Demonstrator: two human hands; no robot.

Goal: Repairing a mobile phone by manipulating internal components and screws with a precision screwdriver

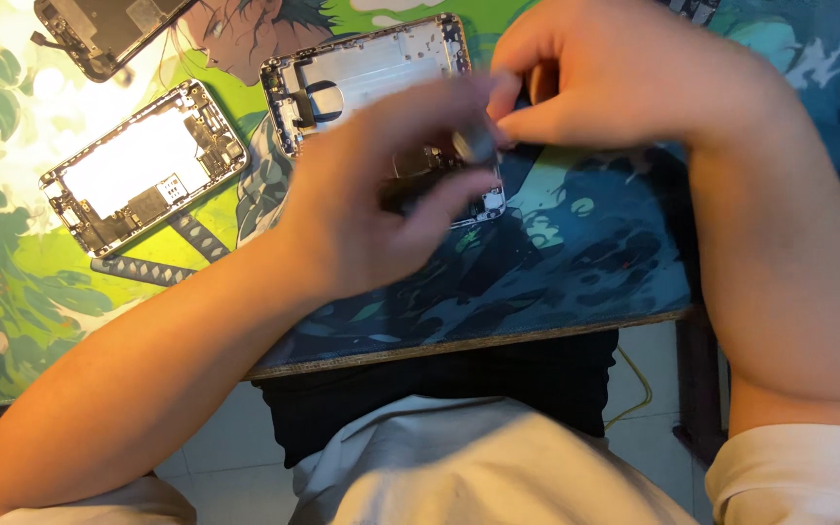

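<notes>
The work surface is a printed mat [576, 253] with green and blue wave artwork, laid on a table whose front edge [498, 340] runs slightly uphill from left to right. The right half of the mat, from the front edge back toward the far edge, carries nothing but the person's right forearm. Below the front edge, pale floor tiles and a yellow cable [639, 394] are visible.

Three opened phone housings occupy the far left quarter. One silver housing [143, 167] lies diagonally near the left edge. A dark housing [99, 29] sits at the far left corner, partly out of frame. A third silver housing [371, 78] lies near the middle of the far edge, partly covered by both hands.

The left hand [371, 204] is blurred; its fingers are curled loosely over a small phone part [483, 199] resting on the mat. Whether they grip it cannot be told. The right hand [614, 83] pinches thumb and forefinger closed on a slim dark tool [478, 146], tip directed down at the part.
</notes>
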